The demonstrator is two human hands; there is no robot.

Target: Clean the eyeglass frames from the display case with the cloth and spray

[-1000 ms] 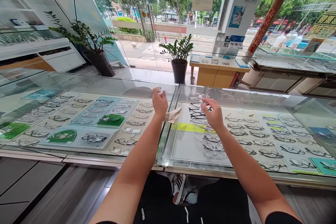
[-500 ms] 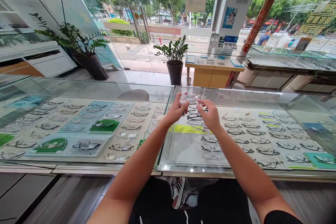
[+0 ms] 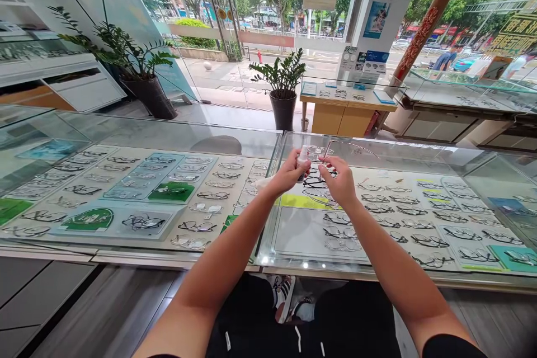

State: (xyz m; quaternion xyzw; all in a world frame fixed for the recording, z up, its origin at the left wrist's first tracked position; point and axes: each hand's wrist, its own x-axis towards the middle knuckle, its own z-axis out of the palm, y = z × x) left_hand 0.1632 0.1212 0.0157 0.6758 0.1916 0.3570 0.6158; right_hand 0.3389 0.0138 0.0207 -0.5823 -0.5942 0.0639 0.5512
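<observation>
My left hand (image 3: 289,172) is wrapped around a small white spray bottle (image 3: 303,156), held upright with its nozzle at the top. A pair of thin-framed eyeglasses (image 3: 328,149) is pinched in the fingers of my right hand (image 3: 340,180), just right of the bottle. One slim temple of the glasses stretches out to the right; the lenses are hard to make out against the display. Both hands are above the glass display counter (image 3: 293,235). Something white, perhaps a tissue (image 3: 263,183), shows beside my left wrist.
Under the glass lie rows of spectacle frames (image 3: 419,225) and a green display card (image 3: 88,218). A second counter section (image 3: 188,145) adjoins on the left. Beyond stand a potted plant (image 3: 282,109), a leaning potted plant (image 3: 151,95) and a wooden display table (image 3: 335,117).
My left hand has brought the spray bottle a little closer to the eyeglasses. My right hand keeps its grip on them. The whole view has shifted slightly.
</observation>
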